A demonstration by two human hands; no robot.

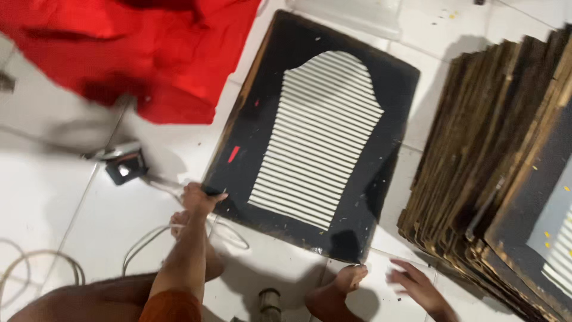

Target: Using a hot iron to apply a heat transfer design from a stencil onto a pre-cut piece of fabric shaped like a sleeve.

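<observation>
The left hand (199,198) closes its grip on the near-left corner of a black board (316,128) lying flat on the white tiled floor (53,191), bearing a white striped sleeve-like shape. The right hand (414,285) hovers open beside the board's near-right corner, a stack of similar boards (494,173) just beyond and red cloth (137,48) at the far left.

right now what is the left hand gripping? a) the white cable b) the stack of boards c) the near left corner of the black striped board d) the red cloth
c: the left hand closes on the near left corner of the black board with the pale striped panel; the red cloth lies apart.
</observation>
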